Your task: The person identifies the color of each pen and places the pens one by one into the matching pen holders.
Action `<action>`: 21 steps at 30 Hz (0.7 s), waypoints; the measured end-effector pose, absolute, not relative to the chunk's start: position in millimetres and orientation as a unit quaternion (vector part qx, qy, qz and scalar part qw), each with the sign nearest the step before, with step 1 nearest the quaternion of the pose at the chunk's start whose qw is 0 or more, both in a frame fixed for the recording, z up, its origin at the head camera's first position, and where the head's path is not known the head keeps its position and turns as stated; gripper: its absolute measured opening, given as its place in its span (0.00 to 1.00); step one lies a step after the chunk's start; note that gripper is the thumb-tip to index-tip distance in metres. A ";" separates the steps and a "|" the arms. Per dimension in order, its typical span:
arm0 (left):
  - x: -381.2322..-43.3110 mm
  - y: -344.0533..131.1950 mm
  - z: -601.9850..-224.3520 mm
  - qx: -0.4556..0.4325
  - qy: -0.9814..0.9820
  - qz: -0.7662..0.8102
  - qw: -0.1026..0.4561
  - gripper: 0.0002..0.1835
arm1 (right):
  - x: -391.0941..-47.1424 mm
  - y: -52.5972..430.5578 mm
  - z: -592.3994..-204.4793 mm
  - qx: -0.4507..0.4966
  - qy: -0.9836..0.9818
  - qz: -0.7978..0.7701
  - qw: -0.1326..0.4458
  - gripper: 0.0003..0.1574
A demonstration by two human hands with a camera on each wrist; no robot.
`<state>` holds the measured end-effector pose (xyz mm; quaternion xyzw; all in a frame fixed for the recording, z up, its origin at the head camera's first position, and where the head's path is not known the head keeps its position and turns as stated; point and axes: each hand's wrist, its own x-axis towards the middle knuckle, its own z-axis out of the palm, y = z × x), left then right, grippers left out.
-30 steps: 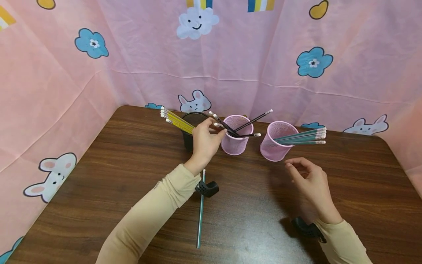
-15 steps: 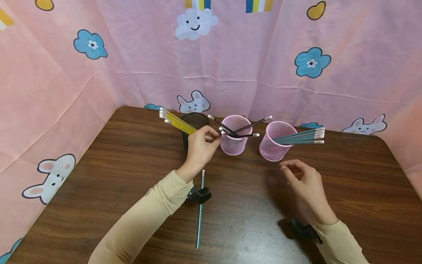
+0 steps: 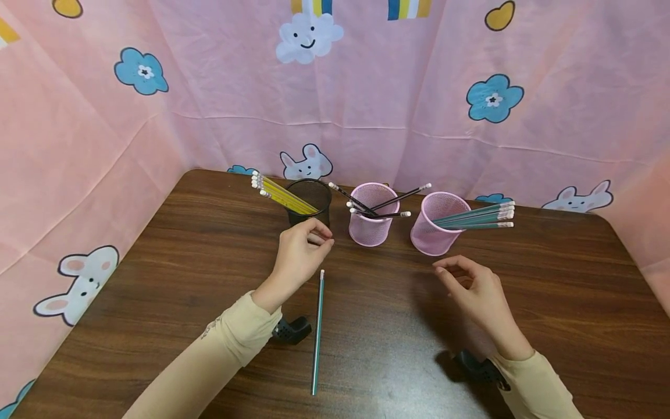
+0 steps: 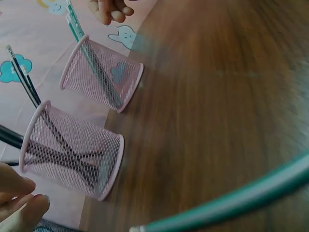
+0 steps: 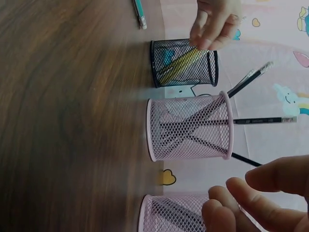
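Observation:
My left hand (image 3: pixel 300 256) hovers in front of the black mesh cup (image 3: pixel 316 195), fingers loosely bent, nothing between them. That cup holds several yellow pencils (image 3: pixel 285 195) leaning left. Beside it the middle pink mesh cup (image 3: pixel 370 234) holds several black pencils (image 3: pixel 389 201) spread in different directions. A second pink mesh cup (image 3: pixel 431 240), on the right, holds teal pencils (image 3: pixel 471 218) leaning right. My right hand (image 3: pixel 476 294) hangs relaxed in front of it, holding nothing. One teal pencil (image 3: pixel 318 334) lies on the table between my arms, its white eraser end pointing away.
The brown wooden table (image 3: pixel 576 302) ends at a pink patterned cloth (image 3: pixel 366 87) along the back and sides. Black wrist cameras, the left one (image 3: pixel 293 330) and the right one (image 3: pixel 478 368), sit under my wrists, the left close to the loose pencil.
My left hand has let go of a black pencil in the middle pink cup and drawn back left and toward me. The right hand has shifted slightly left.

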<state>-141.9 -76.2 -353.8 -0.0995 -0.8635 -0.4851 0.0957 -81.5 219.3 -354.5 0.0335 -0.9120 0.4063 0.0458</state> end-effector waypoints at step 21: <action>-114.6 -110.2 -354.6 -0.096 -0.923 -0.372 0.032 0.06 | -72.2 189.5 -356.4 0.183 -0.917 0.354 0.002 0.09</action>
